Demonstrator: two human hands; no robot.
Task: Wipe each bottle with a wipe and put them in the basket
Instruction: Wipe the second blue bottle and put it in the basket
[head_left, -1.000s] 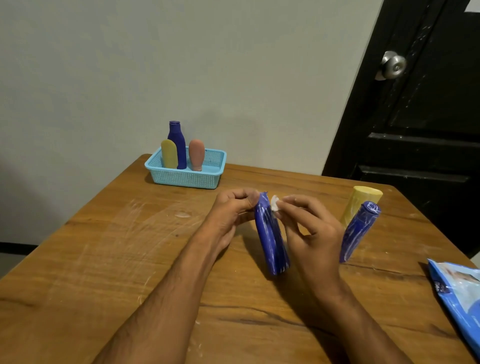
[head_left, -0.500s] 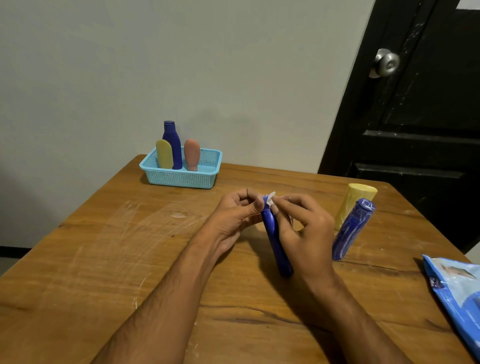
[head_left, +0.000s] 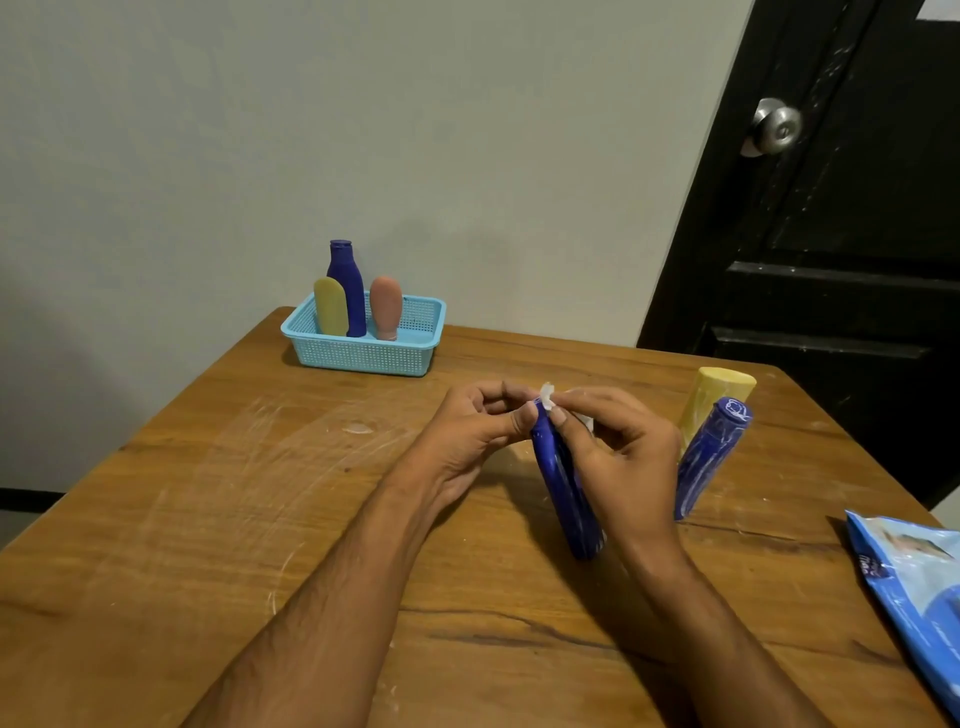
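A dark blue bottle (head_left: 563, 493) stands tilted on the wooden table (head_left: 260, 493), its base down. My left hand (head_left: 467, 441) pinches its top from the left. My right hand (head_left: 618, 457) presses a small white wipe (head_left: 547, 394) against the bottle's top from the right. Two more bottles stand to the right: a blue one (head_left: 709, 457) and a yellow one (head_left: 719, 392) behind it. The light blue basket (head_left: 363, 356) at the far left of the table holds a yellow bottle (head_left: 331, 306), a dark blue bottle (head_left: 345, 283) and a pinkish bottle (head_left: 386, 306).
A blue pack of wipes (head_left: 914, 587) lies at the table's right edge. A black door (head_left: 831, 234) with a metal knob (head_left: 776, 127) stands behind the table on the right. A grey wall runs behind the basket.
The held bottle has turned more edge-on and both hands have closed in on its top, with the wipe now at the very tip. The view has shifted slightly.
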